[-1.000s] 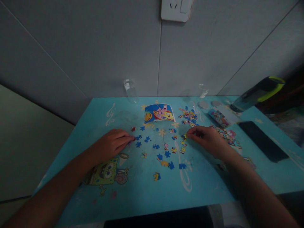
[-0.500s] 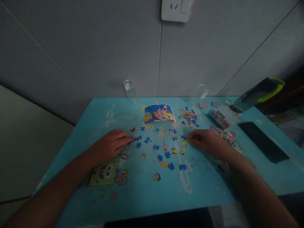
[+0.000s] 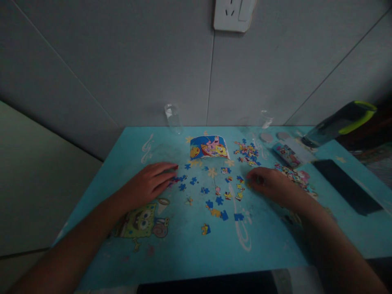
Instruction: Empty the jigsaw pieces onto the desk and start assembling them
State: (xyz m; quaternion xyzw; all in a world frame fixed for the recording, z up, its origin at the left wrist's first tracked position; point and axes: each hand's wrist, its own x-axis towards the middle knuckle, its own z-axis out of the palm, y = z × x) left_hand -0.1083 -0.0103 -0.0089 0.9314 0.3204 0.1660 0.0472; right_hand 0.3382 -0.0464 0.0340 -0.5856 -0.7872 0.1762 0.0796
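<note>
My left hand (image 3: 153, 181) lies over the left of the loose jigsaw pieces with its fingers apart. Its index fingertip touches a small red puzzle piece, and blue pieces (image 3: 183, 178) lie by the other fingertips. On the right, my right hand (image 3: 266, 182) has its fingers curled together, with a bit of a yellow puzzle piece (image 3: 249, 185) showing at the fingertips. Just left of it are a blue piece (image 3: 240, 179) and a short column of yellow pieces (image 3: 240, 192). Behind the scattered pieces stands a curved picture card (image 3: 210, 147) with cartoon figures.
A pile of puzzle pieces (image 3: 247, 152) lies at the back right, and another pile (image 3: 295, 177) is partly behind my right forearm. Clear containers (image 3: 173, 119) stand by the wall. A bottle (image 3: 337, 124), round lids (image 3: 266, 137) and a dark flat object (image 3: 347, 185) are at the right.
My left fingers have spread, and the index finger now reaches the red piece. My right hand has drawn slightly away from the blue piece. The whole view has shifted a little.
</note>
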